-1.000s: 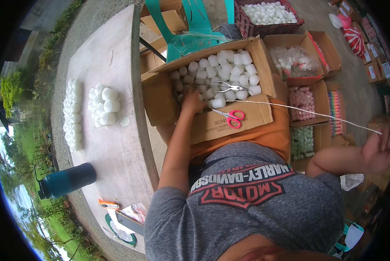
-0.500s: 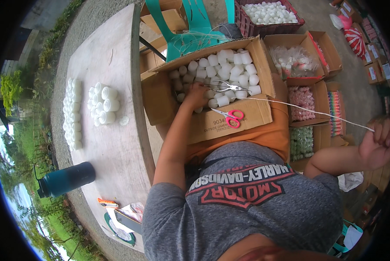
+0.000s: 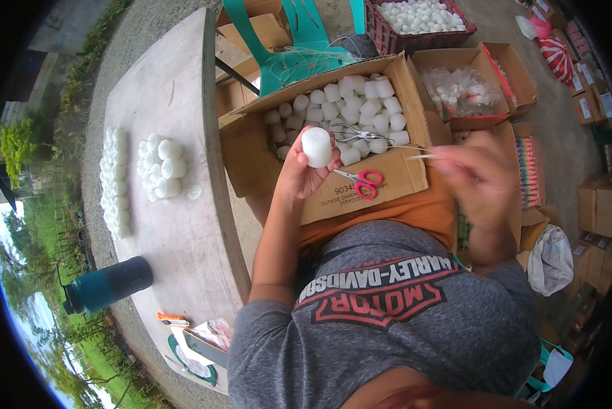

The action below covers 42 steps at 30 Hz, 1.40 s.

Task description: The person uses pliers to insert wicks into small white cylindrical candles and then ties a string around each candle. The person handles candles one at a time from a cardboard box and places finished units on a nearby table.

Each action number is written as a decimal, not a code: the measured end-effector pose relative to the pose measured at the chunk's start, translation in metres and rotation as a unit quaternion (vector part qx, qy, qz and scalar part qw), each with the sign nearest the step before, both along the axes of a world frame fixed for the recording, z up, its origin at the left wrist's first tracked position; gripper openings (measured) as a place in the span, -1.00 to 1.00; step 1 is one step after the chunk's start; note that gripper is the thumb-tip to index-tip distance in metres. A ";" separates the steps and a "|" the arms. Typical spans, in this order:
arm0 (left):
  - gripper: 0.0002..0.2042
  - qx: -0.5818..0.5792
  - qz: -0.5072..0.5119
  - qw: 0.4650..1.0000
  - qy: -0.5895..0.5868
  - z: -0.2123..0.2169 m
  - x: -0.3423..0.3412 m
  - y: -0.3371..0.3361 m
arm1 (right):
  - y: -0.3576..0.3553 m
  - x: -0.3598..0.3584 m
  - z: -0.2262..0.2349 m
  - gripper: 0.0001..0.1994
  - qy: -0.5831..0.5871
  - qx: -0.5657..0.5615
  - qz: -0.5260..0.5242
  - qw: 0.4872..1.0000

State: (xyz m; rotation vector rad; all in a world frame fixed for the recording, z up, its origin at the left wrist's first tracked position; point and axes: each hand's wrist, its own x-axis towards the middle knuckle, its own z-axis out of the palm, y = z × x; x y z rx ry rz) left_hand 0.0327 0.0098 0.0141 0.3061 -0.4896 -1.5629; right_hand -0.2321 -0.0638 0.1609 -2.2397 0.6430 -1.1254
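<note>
My left hand [image 3: 300,178] holds up a white rounded cylindrical piece [image 3: 317,146], fingers wrapped round it, above the near edge of a cardboard box [image 3: 360,198]. Inside the box lie many similar white pieces [image 3: 352,103]. My right hand [image 3: 480,177], smeared by motion, pinches a white string [image 3: 420,157] just right of the box. A pair of metal pliers [image 3: 362,135] rests open on the pieces, its jaws toward the left. Pink-handled scissors [image 3: 368,184] lie on the box's near flap, their blades partly behind my left hand.
At left, a long table [image 3: 183,252] bears rows of white pieces [image 3: 117,180], a blue bottle [image 3: 108,283] and an orange cutter [image 3: 173,320]. A green chair [image 3: 299,65], a crate of white pieces [image 3: 422,17] and a box of plastic bags [image 3: 463,92] stand beyond and to the right.
My left hand has come up out of the box with a white cylindrical piece. My right hand has swung left with the string, from far right to beside the box.
</note>
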 end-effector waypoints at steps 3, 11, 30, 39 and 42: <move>-0.48 -0.027 0.018 0.996 0.085 0.018 -0.012 0.009 | 0.012 0.047 -0.029 -0.77 -0.028 -0.118 0.023 0.992; -0.49 -0.026 0.063 0.996 0.065 0.025 -0.012 0.022 | 0.026 0.082 -0.044 -0.73 -0.059 -0.230 -0.008 0.971; -0.48 -0.010 0.174 0.983 -0.058 0.041 -0.010 0.027 | 0.035 0.088 -0.039 -0.72 -0.029 -0.047 0.021 0.998; -0.49 -0.018 0.199 0.965 -0.168 0.045 -0.013 0.028 | 0.028 0.079 -0.047 -0.81 -0.037 0.001 0.040 0.999; -0.44 0.008 0.209 0.958 -0.194 0.050 -0.019 0.029 | 0.027 0.080 -0.049 -0.80 -0.027 -0.017 0.043 0.999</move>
